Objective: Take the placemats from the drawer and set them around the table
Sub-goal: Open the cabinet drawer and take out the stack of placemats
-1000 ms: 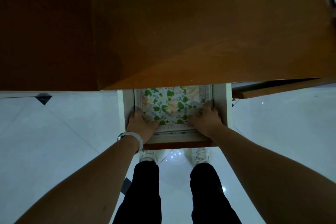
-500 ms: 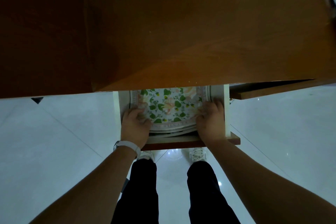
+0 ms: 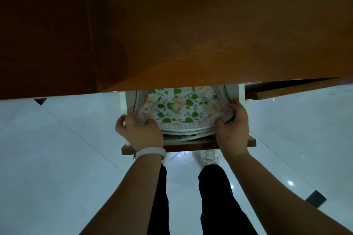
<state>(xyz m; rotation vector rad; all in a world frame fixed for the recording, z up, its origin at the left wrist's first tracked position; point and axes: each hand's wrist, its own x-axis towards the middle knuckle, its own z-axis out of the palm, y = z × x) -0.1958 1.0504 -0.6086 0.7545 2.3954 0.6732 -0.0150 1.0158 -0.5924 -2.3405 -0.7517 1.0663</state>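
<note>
Two hands: left hand (image 3: 140, 131) and right hand (image 3: 232, 129) each curled narrow around a near corner of the placemats (image 3: 177, 108), thumbs on top, fingers tucked beneath.
Left fingers (image 3: 122, 122): wrapped under the stack's corner, knuckles close to the drawer's white side wall.
Right fingers (image 3: 236, 107): folded over the opposite corner, pressing the cloth into a slight pucker.
Between the fingers: floral top mat, green leaves and pale orange blooms, with a lettered border along its near edge; several white edges layered below it, count not legible.
Around the fingers: drawer (image 3: 191, 145), pulled open, with a brown wooden front lip just behind the wrists.
Beyond the fingertips: far part of the stack, hidden under the overhanging table (image 3: 191, 34).
Behind the wrists: white wristband (image 3: 150, 153) on the left arm; pale tiled floor (image 3: 57, 149) farther out.
Step, as judged: stack gripped but not yet clear of the drawer.
Risk 1: lower mats slipping free and dropping, since limp layers are pinched only at two corners.
Risk 2: far edge catching beneath the tabletop if raised before being drawn back.
</note>
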